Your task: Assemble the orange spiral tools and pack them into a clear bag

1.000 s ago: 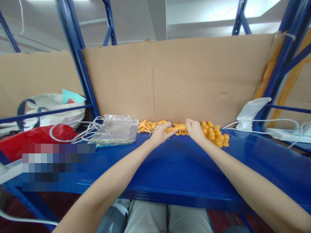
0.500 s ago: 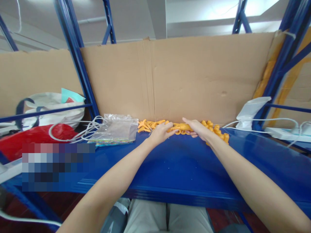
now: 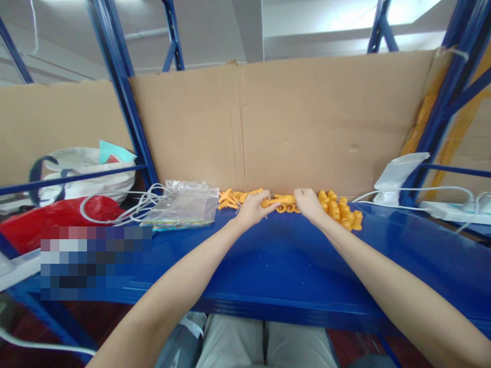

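On the blue shelf [image 3: 291, 266], against the cardboard back wall, lies a row of small orange plastic pieces. My left hand [image 3: 252, 209] is curled round an orange piece [image 3: 276, 201] at the row's middle. My right hand [image 3: 309, 204] is closed on the same piece from the right. Loose orange star-like parts [image 3: 230, 198] lie to the left of my left hand. A cluster of upright orange pieces [image 3: 342, 214] stands just right of my right hand.
A clear plastic bag [image 3: 184, 205] with colourful contents and a white cord [image 3: 126, 207] lie left of the orange parts. A red bag [image 3: 57, 217] and a white tote [image 3: 80, 176] sit further left. A white power strip [image 3: 448, 210] and white pouch [image 3: 399, 171] are at the right. Blue rack posts flank the shelf.
My right hand, stretched flat over the orange pieces half a second ago, has closed into a grip again beside my left hand. The left hand has stayed where it was.
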A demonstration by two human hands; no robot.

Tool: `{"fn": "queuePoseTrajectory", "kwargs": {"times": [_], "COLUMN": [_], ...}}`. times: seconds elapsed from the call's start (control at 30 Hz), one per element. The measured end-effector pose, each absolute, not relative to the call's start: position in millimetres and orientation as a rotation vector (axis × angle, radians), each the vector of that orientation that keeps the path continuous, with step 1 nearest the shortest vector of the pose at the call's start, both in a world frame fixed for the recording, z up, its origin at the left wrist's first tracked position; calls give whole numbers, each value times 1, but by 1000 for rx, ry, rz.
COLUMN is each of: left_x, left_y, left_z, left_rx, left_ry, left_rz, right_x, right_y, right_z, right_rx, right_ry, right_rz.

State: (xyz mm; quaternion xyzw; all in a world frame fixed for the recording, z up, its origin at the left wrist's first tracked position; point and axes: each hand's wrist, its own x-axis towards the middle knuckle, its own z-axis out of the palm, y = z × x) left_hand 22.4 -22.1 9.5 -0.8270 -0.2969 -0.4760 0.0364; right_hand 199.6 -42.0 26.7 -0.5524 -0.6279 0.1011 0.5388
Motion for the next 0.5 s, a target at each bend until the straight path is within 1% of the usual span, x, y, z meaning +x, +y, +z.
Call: {"fn": "queuePoseTrajectory", "kwargs": {"times": [0.17, 0.23, 0.3, 0.43, 0.5], "left_x": [19, 18, 17, 18, 19], "left_y": [-22, -21, -19, -16, -16], "left_z": [12, 14, 16, 16, 15], "left_rx": [-2463, -2483, -2528, -2640, -2678], "left_ry": [-790, -813, -877, -1020, -1022], "left_rz": [-1348, -1354, -1403, -1518, -1534], "right_x": [193, 193, 194, 201, 206], "right_y": [-53, -55, -54, -48, -45], "right_z": [36, 39, 38, 28, 21], "right_rx": [-1413, -1436, -1378, -1130, -1091], "right_ry": [-1299, -1312, -1396, -1591, -1678], "right_rz": [837, 952, 861, 226, 0]}}
